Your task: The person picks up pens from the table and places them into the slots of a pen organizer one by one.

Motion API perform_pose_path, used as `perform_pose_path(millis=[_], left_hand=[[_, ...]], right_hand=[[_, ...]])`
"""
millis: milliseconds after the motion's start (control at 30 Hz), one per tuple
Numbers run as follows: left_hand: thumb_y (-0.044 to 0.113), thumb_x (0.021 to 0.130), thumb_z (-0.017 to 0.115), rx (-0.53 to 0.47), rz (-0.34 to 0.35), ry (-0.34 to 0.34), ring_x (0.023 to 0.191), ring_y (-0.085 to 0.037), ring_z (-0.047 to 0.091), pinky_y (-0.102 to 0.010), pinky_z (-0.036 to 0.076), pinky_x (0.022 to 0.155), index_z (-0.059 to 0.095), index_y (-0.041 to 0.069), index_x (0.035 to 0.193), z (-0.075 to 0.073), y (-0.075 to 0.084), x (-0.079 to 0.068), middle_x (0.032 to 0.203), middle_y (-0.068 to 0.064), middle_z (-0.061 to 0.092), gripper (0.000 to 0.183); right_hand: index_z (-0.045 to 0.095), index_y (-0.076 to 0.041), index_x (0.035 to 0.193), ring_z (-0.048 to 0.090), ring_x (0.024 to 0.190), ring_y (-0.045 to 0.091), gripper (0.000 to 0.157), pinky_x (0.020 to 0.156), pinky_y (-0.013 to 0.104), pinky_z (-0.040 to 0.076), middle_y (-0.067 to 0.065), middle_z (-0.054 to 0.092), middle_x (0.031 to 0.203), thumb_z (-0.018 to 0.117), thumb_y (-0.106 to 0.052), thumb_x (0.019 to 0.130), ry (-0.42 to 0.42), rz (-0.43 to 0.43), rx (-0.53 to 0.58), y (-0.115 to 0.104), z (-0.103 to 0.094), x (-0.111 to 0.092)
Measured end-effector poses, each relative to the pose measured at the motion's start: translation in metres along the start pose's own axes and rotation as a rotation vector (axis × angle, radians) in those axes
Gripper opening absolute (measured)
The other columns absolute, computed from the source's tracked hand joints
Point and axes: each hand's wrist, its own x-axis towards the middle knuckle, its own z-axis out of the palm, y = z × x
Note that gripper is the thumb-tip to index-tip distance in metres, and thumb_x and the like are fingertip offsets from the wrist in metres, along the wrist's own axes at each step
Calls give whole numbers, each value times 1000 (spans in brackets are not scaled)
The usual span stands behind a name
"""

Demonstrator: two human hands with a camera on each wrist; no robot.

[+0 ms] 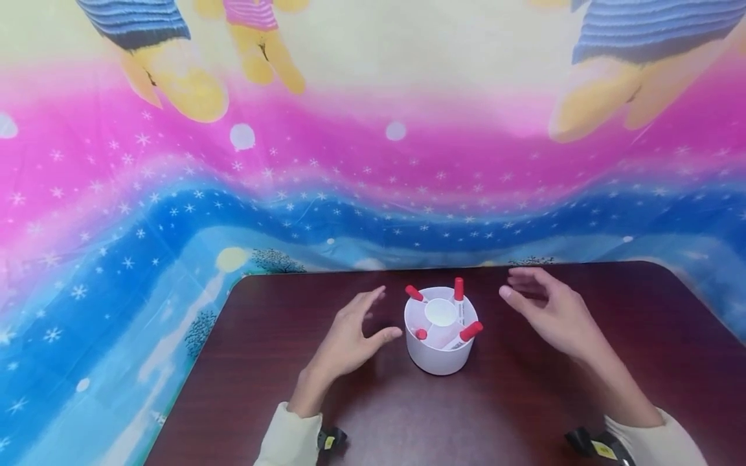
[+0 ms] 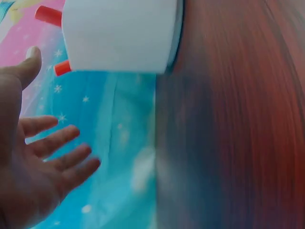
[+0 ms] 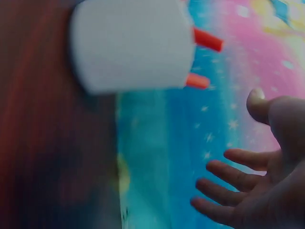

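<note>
A round white pen holder [image 1: 441, 362] stands upright on the table between my two hands. Several red-capped markers lean in its compartments, among them one upright marker [image 1: 459, 291] at the back and one tilted marker [image 1: 471, 331] at the front right. My left hand [image 1: 357, 333] is just left of the holder, thumb and fingers spread, apart from it. Farther off on the right, my right hand [image 1: 556, 317] is raised with its fingers extended and holds nothing. Both wrist views show the holder's white side [image 2: 119, 38] beyond the spread fingers, with red caps [image 3: 208, 39] sticking out.
The dark brown wooden table [image 1: 280, 323] has rounded far corners. Behind it and along its left side hangs a colourful printed cloth [image 1: 350, 162] with snowflakes. A dark strap [image 1: 332, 440] shows at the left cuff, another dark strap [image 1: 600, 446] at the right.
</note>
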Motion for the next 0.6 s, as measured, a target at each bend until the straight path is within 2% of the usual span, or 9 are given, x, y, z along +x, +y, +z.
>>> perform_pose_path(millis=[33,100,133,167,233,333,500,600], left_hand=[[48,93,84,72,-10,15,150,-33,52,-55,51,120,43,19,165,-6,1,-4,161,-10,54,88],[57,93,79,217,-34,38,158,-32,42,-58,43,126,39,20,167,-17,0,-12,168,-8,46,92],[62,93,77,292,-49,50,162,-33,35,-59,38,129,37,20,168,-22,0,-18,171,-7,42,95],[66,92,75,355,-59,58,164,-34,30,-61,33,131,35,20,169,-28,-2,-23,174,-8,38,98],[73,90,71,468,-79,79,167,-38,20,-64,25,134,33,19,170,-37,-6,-35,177,-9,31,104],[83,87,65,593,-126,100,168,-43,9,-71,12,134,28,20,172,-47,-14,-53,180,-10,21,112],[93,83,59,682,-228,97,167,-48,-1,-81,5,128,22,25,173,-53,-22,-77,183,-7,7,118],[91,83,60,691,-258,91,167,-49,-2,-83,3,126,21,25,173,-54,-24,-82,183,-7,6,119]], right_hand=[[54,-7,154,63,131,48,66,101,45,63,24,63,147,71,-47,104,-8,-28,-66,5,-3,-5],[47,-6,160,51,142,53,74,111,70,48,27,53,158,71,-47,103,-32,-74,-167,17,-8,-16],[42,-6,163,43,149,54,79,115,79,37,28,46,163,71,-48,103,-41,-86,-215,24,-11,-23],[38,-5,165,34,154,55,83,119,82,29,29,40,167,71,-49,103,-46,-92,-261,32,-13,-29],[30,-5,169,15,163,54,91,124,84,7,29,26,174,70,-52,102,-60,-91,-324,47,-16,-41],[20,-5,171,-6,166,49,101,123,78,-20,27,11,178,69,-58,100,-51,-80,-424,66,-18,-55],[7,-8,173,-26,163,43,113,114,73,-35,21,-9,179,68,-65,97,-61,-39,-521,83,-20,-65],[4,-10,173,-30,161,41,114,112,72,-38,18,-14,179,66,-67,97,-68,-21,-535,86,-21,-68]])
